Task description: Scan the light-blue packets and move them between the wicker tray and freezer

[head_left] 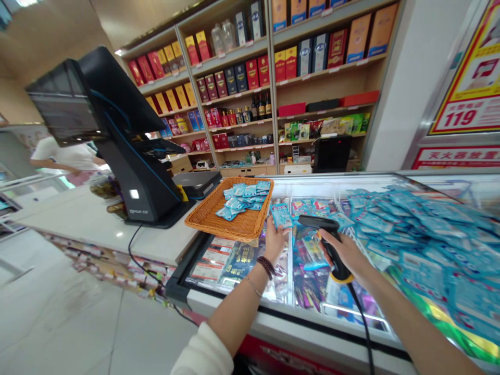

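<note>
On the far left, well apart from the left hand, a screen stand of smooth black plastic, angular in shape, rises from the white, hard and slightly shiny tabletop. Nearer to the left hand, just beyond it and to its left, is the basket. It is woven in orange-brown strips, shallow, with rounded corners, and it holds a loose heap of small blue packets.

The left hand is partly closed and pinches one blue packet by its near end, over the glass-topped case. This packet is flat, with a thin and glossy wrapper. To its right, the right hand is curled around the handle of the scanner, which is made of dull black plastic; its head points toward the packet, but does not seem to touch it. A black cable hangs below this hand.

I judge that the step in hand is scanning the packet; the next move calls for a steady, flat wrapper before the scanner.

Right of the right hand spreads a big pile of packets, crinkled and overlapping.
</note>
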`<state>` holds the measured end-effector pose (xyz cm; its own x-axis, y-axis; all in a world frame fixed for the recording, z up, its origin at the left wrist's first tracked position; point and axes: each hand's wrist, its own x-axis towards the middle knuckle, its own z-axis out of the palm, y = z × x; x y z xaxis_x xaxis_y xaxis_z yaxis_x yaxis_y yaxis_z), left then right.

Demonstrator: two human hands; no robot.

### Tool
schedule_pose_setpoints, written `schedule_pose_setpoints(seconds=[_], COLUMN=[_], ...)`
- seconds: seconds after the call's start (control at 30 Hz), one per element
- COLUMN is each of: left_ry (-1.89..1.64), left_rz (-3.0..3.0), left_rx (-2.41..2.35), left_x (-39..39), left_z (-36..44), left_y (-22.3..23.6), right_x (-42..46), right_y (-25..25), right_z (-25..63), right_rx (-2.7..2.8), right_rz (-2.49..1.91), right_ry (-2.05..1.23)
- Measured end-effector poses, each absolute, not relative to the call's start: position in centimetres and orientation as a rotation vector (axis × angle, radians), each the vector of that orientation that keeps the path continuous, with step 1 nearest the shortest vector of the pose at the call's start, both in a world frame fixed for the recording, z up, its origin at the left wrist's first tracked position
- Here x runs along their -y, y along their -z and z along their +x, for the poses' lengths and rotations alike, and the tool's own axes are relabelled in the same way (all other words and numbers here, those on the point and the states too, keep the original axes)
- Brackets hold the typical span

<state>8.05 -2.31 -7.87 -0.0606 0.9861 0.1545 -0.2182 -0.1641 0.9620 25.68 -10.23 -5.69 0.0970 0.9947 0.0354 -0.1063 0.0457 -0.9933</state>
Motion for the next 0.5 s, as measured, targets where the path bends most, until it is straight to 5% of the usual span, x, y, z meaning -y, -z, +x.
schedule_pose_setpoints(seconds=[0.5], left_ry=[-1.551], left_rz=[1.173], left_rx=[-0.829], left_x=[0.8], left_z=[7.8], left_y=[10.2], right_x=[10.1], right_y=[5.6], right_z=[25.6], right_rx=[1.088], right_rz=[-1.138], right_ry=[-1.182])
